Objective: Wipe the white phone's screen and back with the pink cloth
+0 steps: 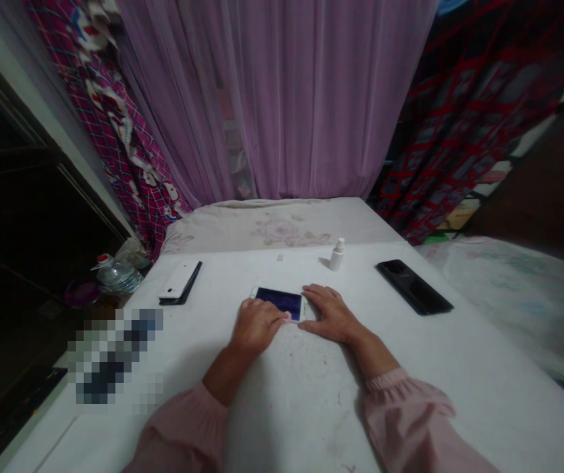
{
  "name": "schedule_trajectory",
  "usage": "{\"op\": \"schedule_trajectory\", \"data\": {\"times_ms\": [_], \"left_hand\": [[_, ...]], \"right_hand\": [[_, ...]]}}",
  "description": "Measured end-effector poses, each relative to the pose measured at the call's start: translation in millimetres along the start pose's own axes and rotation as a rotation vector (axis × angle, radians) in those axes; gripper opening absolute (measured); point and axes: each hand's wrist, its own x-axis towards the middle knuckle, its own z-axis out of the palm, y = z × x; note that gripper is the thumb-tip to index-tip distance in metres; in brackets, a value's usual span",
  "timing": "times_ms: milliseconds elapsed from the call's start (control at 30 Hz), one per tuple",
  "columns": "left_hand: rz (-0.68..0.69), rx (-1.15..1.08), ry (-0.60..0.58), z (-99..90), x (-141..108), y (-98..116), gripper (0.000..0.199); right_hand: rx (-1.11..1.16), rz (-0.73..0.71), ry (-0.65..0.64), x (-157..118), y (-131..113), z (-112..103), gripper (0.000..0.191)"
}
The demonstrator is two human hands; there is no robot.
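A white smartphone (282,301) lies sideways on the white table, its dark blue screen facing up. My left hand (257,323) is closed over its left part, with the fingers bunched against the screen. A small pink piece, perhaps cloth (288,316), shows at the fingertips; most of it is hidden. Around the right end of the phone is my right hand (330,314), fingers at the far edge and thumb at the near edge. Beyond the hands stands a small white spray bottle (336,256). Near it lies a small pale square (280,258).
At left, a white phone (176,281) rests on a dark one (187,293). A black phone (413,287) lies at right. A blurred-out patch (117,355) covers the table's left side. A large clear bottle (117,276) stands beyond the left edge. Purple curtains (311,98) hang behind.
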Motion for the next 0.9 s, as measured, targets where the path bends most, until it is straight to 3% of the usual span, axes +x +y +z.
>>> {"op": "schedule_trajectory", "data": {"times_ms": [200,333,667,900], "left_hand": [[-0.200,0.060,0.056,-18.4,-6,-36,0.019],[-0.295,0.120,0.111,-20.3,-7,-47,0.019],[-0.417,0.164,0.098,-17.4,26,-52,0.023],[-0.354,0.193,0.043,-12.7,45,-45,0.021]], "right_hand": [[0.006,0.008,-0.013,0,-1,-2,0.075],[0.010,0.015,-0.033,0,-2,-3,0.076],[-0.001,0.037,-0.056,1,-8,-7,0.075],[0.001,0.041,-0.059,1,-8,-8,0.075]]}}
